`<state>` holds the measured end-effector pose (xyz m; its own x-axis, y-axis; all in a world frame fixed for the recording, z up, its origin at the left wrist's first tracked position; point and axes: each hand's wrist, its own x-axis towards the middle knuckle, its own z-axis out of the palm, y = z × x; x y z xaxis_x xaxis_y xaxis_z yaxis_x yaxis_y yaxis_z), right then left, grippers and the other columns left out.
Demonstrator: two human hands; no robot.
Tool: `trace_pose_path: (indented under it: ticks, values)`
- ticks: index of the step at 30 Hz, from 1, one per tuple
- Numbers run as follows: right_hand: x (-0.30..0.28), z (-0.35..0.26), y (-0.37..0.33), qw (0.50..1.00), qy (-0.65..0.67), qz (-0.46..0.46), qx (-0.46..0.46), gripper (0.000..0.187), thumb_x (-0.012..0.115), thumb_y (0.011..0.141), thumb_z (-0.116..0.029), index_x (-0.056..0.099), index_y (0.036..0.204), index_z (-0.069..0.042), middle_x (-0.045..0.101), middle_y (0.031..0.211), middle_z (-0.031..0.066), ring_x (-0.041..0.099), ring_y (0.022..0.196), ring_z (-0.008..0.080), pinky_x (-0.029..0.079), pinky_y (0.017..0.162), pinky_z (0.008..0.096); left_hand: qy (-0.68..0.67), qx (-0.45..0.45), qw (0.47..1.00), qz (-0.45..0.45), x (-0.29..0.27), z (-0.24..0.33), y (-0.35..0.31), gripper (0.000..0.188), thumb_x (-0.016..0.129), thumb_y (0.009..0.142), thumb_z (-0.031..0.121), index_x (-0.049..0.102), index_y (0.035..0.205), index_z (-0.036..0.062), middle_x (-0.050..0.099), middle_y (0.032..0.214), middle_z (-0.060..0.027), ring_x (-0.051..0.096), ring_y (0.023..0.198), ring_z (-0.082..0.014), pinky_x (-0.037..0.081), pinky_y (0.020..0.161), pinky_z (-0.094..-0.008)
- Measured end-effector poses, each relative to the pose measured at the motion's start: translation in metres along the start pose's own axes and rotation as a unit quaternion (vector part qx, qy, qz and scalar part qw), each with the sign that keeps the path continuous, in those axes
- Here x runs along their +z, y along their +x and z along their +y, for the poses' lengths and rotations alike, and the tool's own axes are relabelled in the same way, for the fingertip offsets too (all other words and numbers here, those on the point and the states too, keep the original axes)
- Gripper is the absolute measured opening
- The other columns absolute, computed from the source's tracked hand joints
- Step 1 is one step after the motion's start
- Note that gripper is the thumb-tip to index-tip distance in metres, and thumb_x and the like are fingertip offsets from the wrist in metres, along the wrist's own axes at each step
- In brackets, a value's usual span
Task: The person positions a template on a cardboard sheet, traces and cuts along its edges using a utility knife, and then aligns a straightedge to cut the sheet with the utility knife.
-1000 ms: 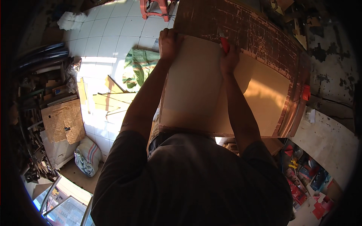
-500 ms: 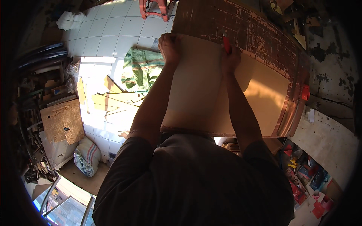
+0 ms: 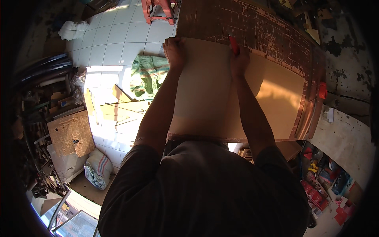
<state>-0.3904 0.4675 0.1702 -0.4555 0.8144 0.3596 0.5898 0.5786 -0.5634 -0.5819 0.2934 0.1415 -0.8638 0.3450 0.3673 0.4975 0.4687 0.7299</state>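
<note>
A large tan sheet of board [image 3: 201, 83] lies on a worn brown worktable [image 3: 209, 17]. At the sheet's far left corner, my left hand [image 3: 174, 52] is closed with its fingers curled over the edge. My right hand [image 3: 239, 62] grips a red utility knife [image 3: 234, 46] near the sheet's far edge, its tip pointing away from me. Between my arms the sheet is shaded; sunlight falls on its right part. Whether the blade touches the sheet, I cannot tell.
Left of the table, a green cloth [image 3: 148, 77] and thin board offcuts [image 3: 126, 110] lie on the tiled floor. A red stool [image 3: 160, 11] stands beyond. Scrap wood and a stuffed sack [image 3: 98, 168] sit at left; red and blue items [image 3: 327, 177] lie at lower right.
The whole view has shifted slightly. The knife leans a little more to the left in my right hand. My left hand stays at the sheet's corner.
</note>
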Motion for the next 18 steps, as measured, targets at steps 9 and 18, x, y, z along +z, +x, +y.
trace_pose_path:
  ticks: [9, 18]
  values:
    - [0.002, 0.008, 0.003, 0.999, 0.010, -0.004, -0.040, 0.027, 0.075, 0.084, -0.020, 0.067, 0.106, -0.006, 0.064, 0.099, 0.0159, 0.064, 0.094, 0.0379, 0.051, 0.081, 0.0477, -0.007, -0.054, 0.999, 0.003, 0.000, 0.007, 0.002, 0.021, 0.067, 0.093, 0.023, 0.063, 0.097, 0.0036, 0.064, 0.100, -0.0170, 0.058, 0.100, -0.0391, 0.043, 0.092, -0.0502]
    - [-0.001, 0.001, 0.004, 0.998, 0.039, -0.012, -0.039, 0.028, 0.075, 0.082, -0.010, 0.066, 0.108, -0.006, 0.063, 0.101, 0.0156, 0.063, 0.097, 0.0383, 0.051, 0.083, 0.0479, 0.002, -0.071, 0.997, -0.014, 0.003, 0.002, 0.002, 0.020, 0.070, 0.091, 0.023, 0.062, 0.096, 0.0055, 0.062, 0.103, -0.0153, 0.056, 0.104, -0.0363, 0.043, 0.093, -0.0488]
